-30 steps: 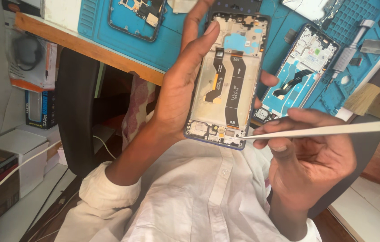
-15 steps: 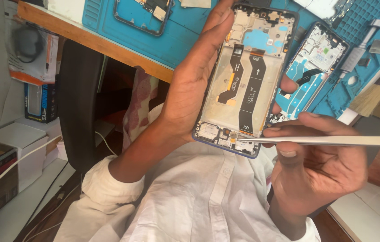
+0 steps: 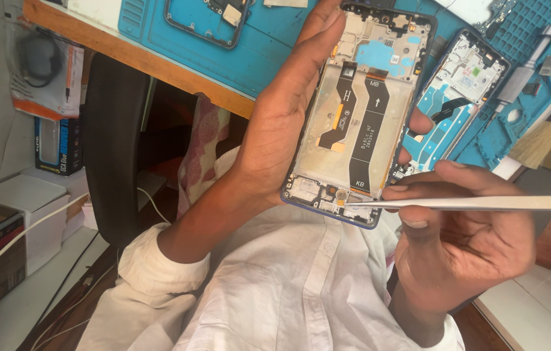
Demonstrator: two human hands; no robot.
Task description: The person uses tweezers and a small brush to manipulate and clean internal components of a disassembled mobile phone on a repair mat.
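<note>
Head view: the left hand (image 3: 282, 130) clasps the opened smartphone with exposed yellow-black flex cables (image 3: 357, 117) by its long edges, held above the wooden table's front edge. The right hand (image 3: 464, 240) pinches slim silver metal tweezers (image 3: 470, 203), tip touching the phone's lower end. A second opened phone frame (image 3: 461, 97) lies on the blue silicone work mat (image 3: 269, 58).

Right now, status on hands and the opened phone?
Left hand grips opened back-off phone. Right hand holds thin metal tweezers, tip at phone's bottom edge. Nothing in the way.
</note>
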